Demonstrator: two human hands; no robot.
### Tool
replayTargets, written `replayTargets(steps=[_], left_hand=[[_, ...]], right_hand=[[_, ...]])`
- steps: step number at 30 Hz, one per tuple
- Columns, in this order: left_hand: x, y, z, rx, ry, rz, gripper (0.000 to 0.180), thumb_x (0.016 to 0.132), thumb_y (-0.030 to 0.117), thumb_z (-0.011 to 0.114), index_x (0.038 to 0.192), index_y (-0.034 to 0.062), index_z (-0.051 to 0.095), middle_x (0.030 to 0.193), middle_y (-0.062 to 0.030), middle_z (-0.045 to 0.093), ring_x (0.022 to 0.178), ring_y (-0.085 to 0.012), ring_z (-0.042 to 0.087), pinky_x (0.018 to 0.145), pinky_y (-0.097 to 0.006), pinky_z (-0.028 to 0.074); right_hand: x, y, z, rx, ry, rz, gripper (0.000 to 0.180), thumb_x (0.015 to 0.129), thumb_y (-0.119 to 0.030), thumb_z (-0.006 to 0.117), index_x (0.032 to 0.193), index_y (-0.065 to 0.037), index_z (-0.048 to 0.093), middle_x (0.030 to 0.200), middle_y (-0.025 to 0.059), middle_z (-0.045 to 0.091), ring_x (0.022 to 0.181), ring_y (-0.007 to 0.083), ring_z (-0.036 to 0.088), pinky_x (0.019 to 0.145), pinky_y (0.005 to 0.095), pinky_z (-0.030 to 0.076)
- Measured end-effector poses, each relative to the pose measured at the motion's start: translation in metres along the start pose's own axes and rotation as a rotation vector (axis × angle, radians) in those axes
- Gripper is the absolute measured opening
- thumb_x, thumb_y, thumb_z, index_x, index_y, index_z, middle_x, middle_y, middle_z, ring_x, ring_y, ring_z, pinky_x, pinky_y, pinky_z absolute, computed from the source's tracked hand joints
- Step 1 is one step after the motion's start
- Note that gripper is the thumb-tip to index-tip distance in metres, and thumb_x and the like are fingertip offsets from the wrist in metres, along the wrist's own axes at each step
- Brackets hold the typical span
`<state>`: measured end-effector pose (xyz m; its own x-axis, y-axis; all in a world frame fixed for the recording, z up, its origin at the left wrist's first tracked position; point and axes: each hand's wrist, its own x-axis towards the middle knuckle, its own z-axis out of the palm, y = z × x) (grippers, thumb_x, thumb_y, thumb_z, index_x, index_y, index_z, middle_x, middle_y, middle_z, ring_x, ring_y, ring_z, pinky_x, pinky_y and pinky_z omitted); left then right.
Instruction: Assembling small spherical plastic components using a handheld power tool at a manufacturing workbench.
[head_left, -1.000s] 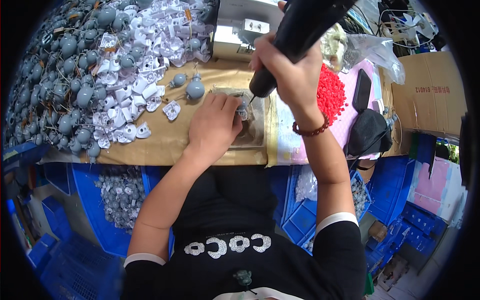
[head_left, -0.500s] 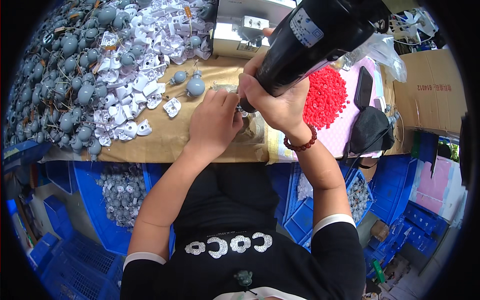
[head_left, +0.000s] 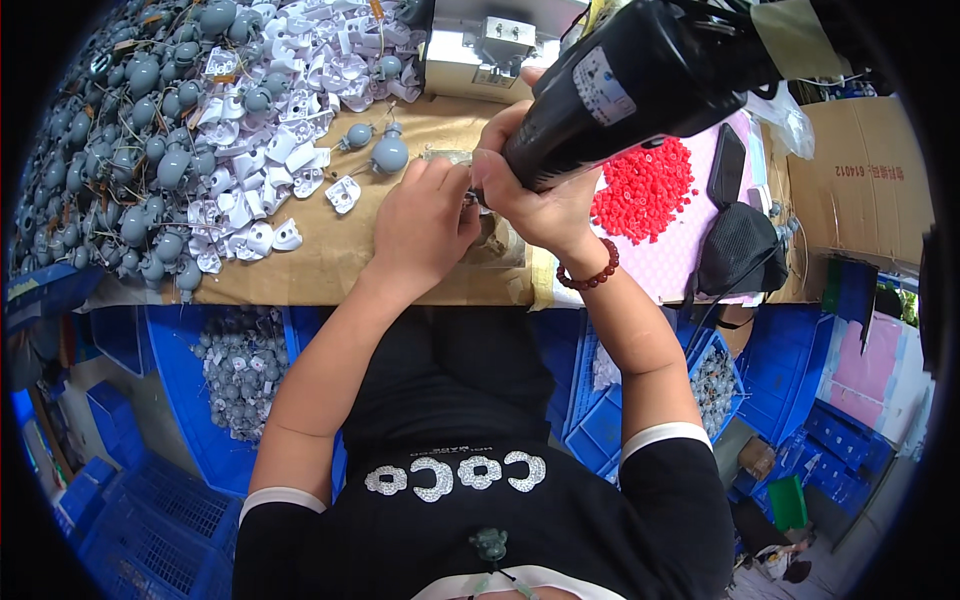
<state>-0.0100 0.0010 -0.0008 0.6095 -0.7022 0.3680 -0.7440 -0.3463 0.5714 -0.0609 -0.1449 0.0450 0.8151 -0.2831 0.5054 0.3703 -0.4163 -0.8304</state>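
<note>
My right hand (head_left: 545, 205) is wrapped round a black electric screwdriver (head_left: 620, 95), a thick cylinder with a pale label, tilted so its back end points up and right. The tool's lower end is hidden by the fingers. Close beside it, my left hand (head_left: 422, 225) has its fingers bent and closed over a small part at a worn work spot (head_left: 500, 250) on the table. What those fingers hold is mostly covered. Two loose grey round-bodied parts (head_left: 389, 153) and a white plastic shell (head_left: 343, 195) lie to the left of my left hand.
Grey parts with wires (head_left: 140, 150) and white shells (head_left: 290, 150) heap at left. Red small pieces (head_left: 645, 190) lie on a pink sheet right, near a phone (head_left: 727, 165) and black pouch (head_left: 740, 255). A metal box (head_left: 480, 75) stands behind; blue bins (head_left: 190, 400) sit below.
The screwdriver leans further right, and more of its taped back end shows. Both hands stay together at the same work spot. The whole view has shifted slightly.
</note>
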Motion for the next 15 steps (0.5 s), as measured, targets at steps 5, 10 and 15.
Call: replayTargets(steps=[5,10,15], left_hand=[[0.000,0.000,0.000,-0.018,-0.013,-0.010,0.029,0.074,0.011,0.073,0.098,0.0096,0.057,0.094,-0.0067,0.056,0.092,-0.0290,0.057,0.071,-0.044,0.052],[-0.001,0.000,0.002,0.046,-0.043,-0.042,0.033,0.074,0.012,0.074,0.104,0.0088,0.061,0.100,-0.0076,0.058,0.098,-0.0295,0.057,0.077,-0.043,0.052],[-0.003,-0.001,-0.001,0.033,-0.033,-0.062,0.036,0.076,0.012,0.076,0.110,0.0055,0.064,0.110,-0.0099,0.060,0.105,-0.0315,0.056,0.087,-0.041,0.049]], right_hand=[[-0.001,0.001,0.002,0.045,0.031,-0.016,0.031,0.078,-0.001,0.071,0.107,0.002,0.060,0.076,0.0016,0.065,0.067,0.0083,0.062,0.102,0.0330,0.043],[0.015,0.002,-0.004,0.204,0.060,0.132,0.063,0.080,0.003,0.067,0.136,0.007,0.039,0.077,0.0073,0.065,0.065,0.0151,0.065,0.066,0.0292,0.054],[0.042,0.023,-0.050,0.267,0.263,0.432,0.037,0.088,-0.006,0.070,0.116,0.001,0.049,0.081,0.0088,0.065,0.065,0.0156,0.065,0.058,0.0297,0.054]])
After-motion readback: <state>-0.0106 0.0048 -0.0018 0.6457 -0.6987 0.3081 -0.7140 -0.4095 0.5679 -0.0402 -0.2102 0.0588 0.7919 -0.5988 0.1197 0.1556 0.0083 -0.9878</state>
